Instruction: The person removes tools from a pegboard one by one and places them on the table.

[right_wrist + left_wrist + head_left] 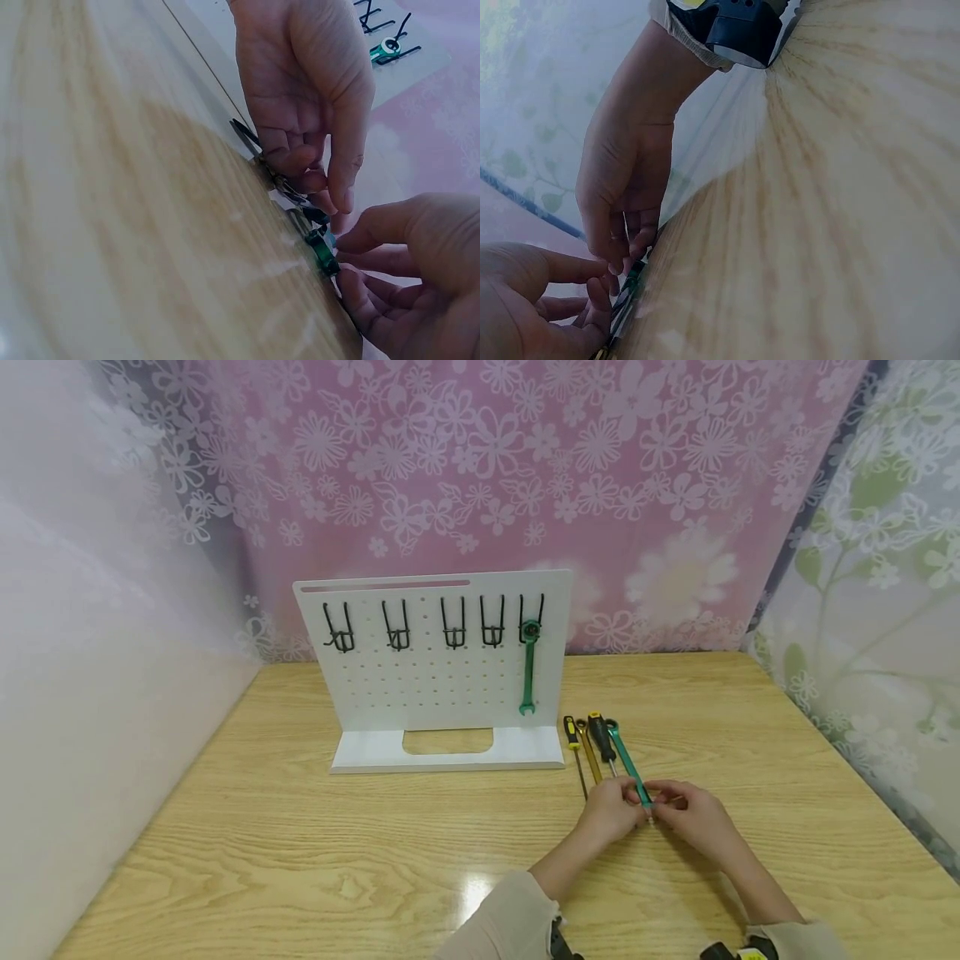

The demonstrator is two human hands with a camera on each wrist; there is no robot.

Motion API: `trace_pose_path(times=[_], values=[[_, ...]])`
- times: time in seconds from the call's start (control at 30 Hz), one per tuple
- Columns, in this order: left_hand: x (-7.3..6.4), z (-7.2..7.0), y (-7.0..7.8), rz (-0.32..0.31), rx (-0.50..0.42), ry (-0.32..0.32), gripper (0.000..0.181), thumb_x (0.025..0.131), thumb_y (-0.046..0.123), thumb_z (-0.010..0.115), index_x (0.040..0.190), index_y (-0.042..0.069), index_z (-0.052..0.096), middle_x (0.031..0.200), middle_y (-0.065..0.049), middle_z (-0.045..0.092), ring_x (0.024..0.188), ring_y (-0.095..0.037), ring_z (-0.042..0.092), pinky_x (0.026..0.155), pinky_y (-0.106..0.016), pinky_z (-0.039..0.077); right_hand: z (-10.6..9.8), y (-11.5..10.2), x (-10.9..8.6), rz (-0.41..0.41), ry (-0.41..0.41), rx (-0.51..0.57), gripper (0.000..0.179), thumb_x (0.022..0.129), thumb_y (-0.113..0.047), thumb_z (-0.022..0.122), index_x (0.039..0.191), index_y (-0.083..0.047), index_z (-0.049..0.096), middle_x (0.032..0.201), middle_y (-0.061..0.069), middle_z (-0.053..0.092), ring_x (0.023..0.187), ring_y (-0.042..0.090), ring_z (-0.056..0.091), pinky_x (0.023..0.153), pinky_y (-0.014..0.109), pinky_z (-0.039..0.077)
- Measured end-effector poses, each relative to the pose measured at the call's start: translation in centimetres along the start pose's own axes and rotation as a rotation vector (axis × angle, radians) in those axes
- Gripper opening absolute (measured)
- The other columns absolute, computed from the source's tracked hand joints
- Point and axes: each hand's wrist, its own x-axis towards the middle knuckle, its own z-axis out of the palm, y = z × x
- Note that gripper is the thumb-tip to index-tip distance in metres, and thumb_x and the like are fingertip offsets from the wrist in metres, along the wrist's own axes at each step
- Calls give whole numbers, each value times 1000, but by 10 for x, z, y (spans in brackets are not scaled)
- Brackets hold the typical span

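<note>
A green combination wrench point(628, 766) lies on the table, pointing away from me, its near end between my hands. At that end my right hand point(697, 817) pinches the wrench with its fingertips. My left hand point(609, 808) is bent in from the other side, fingertips right at the wrench; whether it grips, I cannot tell. In the right wrist view the wrench's green open end point(322, 253) shows beside the right fingertips. Left of it lie a large black-and-yellow screwdriver point(600, 737), a gold wrench point(589, 753) and a thin black-and-yellow screwdriver point(573, 735), partly hidden by the left hand.
A white pegboard stand point(450, 689) stands on the wooden table point(300, 852), left of the tools. Several black hooks point(454, 631) line its upper part. Another green wrench point(528, 672) hangs from the rightmost hook. Patterned cloth point(480, 460) closes off the back.
</note>
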Motion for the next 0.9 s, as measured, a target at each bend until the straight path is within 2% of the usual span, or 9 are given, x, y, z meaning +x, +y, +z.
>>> trace_pose_path(times=[0.13,0.27,0.4,0.47,0.6,0.7,0.9], values=[[1,-3,0,-2,-33,-7,35,76,3,73,110,7,64,71,9,51,56,-6,49,49,-18,43,-1,-3,0,20,44,38,27,91,-6,54,115,6,58,89,11,60,67,16,55,48,26,46],[5,-10,2,6,-85,-15,29,78,3,71,106,8,65,72,8,51,56,-8,52,49,-19,45,-4,-7,-1,36,89,70,27,94,-12,52,115,4,59,91,14,60,70,17,57,48,26,46],[8,-20,5,29,-101,-6,27,79,6,71,106,8,66,74,9,54,57,-5,50,49,-18,42,-7,-9,-2,47,115,98,29,95,-16,51,116,2,59,91,14,61,70,18,56,46,25,43],[8,-26,7,45,-125,-8,27,81,6,70,107,7,65,77,9,55,57,-5,50,49,-18,42,-7,-8,-2,44,116,123,30,96,-18,51,116,3,59,90,14,61,68,16,55,47,25,43],[11,-36,9,87,-148,-14,26,82,6,68,108,4,64,79,9,55,59,-7,54,50,-18,43,-8,-11,-2,27,101,183,31,96,-16,50,118,5,57,93,17,61,73,13,56,55,25,49],[15,-44,9,101,-174,-5,25,83,5,67,108,3,63,78,9,54,61,-8,56,51,-18,46,-9,-15,-1,19,90,194,31,96,-17,50,119,4,57,96,18,60,76,15,57,60,28,51],[19,-65,8,123,-166,31,25,83,5,68,107,2,64,79,7,54,62,-7,52,54,-19,46,-9,-24,0,8,75,218,32,96,-18,49,119,4,56,97,19,60,78,20,60,64,30,52]])
